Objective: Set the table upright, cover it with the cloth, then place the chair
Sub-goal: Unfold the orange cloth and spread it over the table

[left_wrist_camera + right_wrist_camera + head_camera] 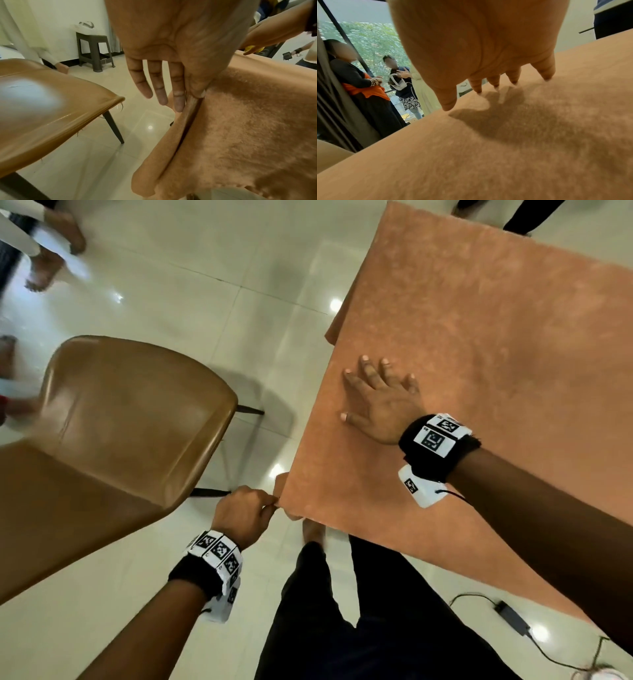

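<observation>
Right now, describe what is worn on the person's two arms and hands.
Both forearms are bare, with no sleeves or gloves. Each wrist carries a black fabric band with white square blocks printed with black-and-white coded markers: left hand, right hand. A white module hangs under each wrist, and a thin black cable leaves the right one.

The cloth (496, 364) lies spread over the table, and the right hand (376, 405) rests flat on it, its fingertips (478, 92) touching the cloth near the edge that faces the chair (113, 419). The left hand (245, 513) is at the cloth's near corner, where thumb and forefinger pinch the hem while the other fingers (159, 86) point down over the floor (191, 302), between chair and table. The chair stands left of those fingers, just beside the table, and a stool (95, 52) stands well beyond them by the wall.
</observation>
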Motion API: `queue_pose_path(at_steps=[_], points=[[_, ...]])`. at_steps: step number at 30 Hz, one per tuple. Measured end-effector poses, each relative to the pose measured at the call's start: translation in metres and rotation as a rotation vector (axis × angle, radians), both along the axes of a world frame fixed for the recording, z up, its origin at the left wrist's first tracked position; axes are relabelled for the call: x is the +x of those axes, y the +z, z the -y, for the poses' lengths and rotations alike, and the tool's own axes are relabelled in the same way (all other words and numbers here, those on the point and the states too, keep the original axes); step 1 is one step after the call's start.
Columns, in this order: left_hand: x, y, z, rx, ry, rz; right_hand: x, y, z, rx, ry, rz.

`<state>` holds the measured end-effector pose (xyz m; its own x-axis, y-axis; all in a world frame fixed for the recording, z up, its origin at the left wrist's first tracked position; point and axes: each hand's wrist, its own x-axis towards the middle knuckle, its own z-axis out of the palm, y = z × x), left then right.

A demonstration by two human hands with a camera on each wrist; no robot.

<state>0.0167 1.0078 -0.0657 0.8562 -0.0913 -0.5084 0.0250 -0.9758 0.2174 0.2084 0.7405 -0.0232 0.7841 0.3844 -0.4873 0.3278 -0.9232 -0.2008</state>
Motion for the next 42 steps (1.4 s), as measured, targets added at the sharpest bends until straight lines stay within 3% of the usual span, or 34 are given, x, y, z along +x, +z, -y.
queue_pose_path(at_steps=[4, 8, 10, 14, 17, 21, 23, 26, 33, 42], points=[[0.003, -0.001, -0.004, 0.090, -0.026, -0.061, -0.013, -0.003, -0.017, -0.028, -0.033, 0.005], [0.016, 0.007, -0.006, -0.256, 0.105, -0.145, -0.016, 0.009, -0.020, -0.011, -0.102, -0.029], [0.020, 0.017, -0.003, -0.325, 0.120, -0.092, -0.028, 0.015, -0.017, 0.025, -0.152, 0.000], [0.027, 0.038, 0.008, -0.407, -0.033, 0.097, -0.081, 0.015, 0.004, 0.060, -0.253, 0.059], [0.031, 0.047, 0.030, -0.363, -0.181, 0.179, -0.132, 0.007, 0.024, 0.054, -0.346, 0.040], [0.022, 0.049, 0.065, -0.221, -0.463, 0.181, -0.203, -0.005, 0.042, 0.059, -0.371, 0.098], [0.012, 0.038, 0.069, -0.188, -0.527, 0.167, -0.230, -0.008, 0.048, 0.067, -0.358, 0.125], [0.006, 0.026, 0.058, -0.224, -0.543, 0.205, -0.248, -0.007, 0.058, 0.086, -0.359, 0.125], [0.008, 0.032, 0.055, -0.290, -0.502, 0.203, -0.234, 0.002, 0.081, 0.201, -0.427, 0.059], [0.002, 0.034, 0.058, -0.181, -0.257, 0.156, -0.239, -0.001, 0.093, 0.233, -0.418, 0.086]])
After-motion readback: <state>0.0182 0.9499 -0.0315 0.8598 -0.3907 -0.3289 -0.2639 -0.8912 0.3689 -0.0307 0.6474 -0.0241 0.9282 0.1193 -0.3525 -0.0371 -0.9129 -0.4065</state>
